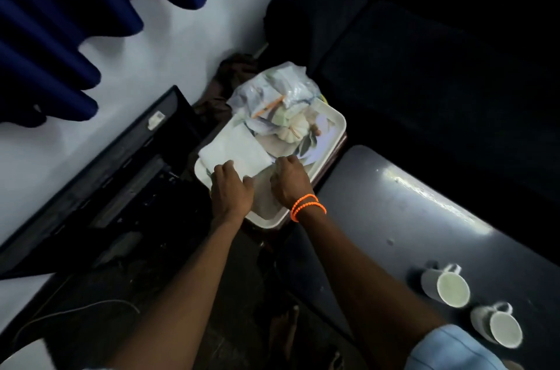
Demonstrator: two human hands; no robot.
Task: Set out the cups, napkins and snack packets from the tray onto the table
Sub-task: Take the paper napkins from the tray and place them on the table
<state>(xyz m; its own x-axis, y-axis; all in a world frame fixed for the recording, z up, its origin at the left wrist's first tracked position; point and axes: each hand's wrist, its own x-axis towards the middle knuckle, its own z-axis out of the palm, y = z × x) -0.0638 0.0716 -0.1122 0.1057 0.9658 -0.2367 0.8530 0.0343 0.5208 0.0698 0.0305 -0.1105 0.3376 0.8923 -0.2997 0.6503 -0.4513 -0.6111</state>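
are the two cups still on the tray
No, both cups stand on the grey table, apart from the tray, which holds only napkins and a plastic bag.

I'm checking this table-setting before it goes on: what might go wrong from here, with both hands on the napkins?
1. The napkins look stacked; both the left hand and right hand pinch the near edge, so more than one sheet may lift.
2. The plastic bag sits piled at the tray's far end and might slide if the tray is nudged.
3. Two cups stand near the table's near end, beside the right forearm.
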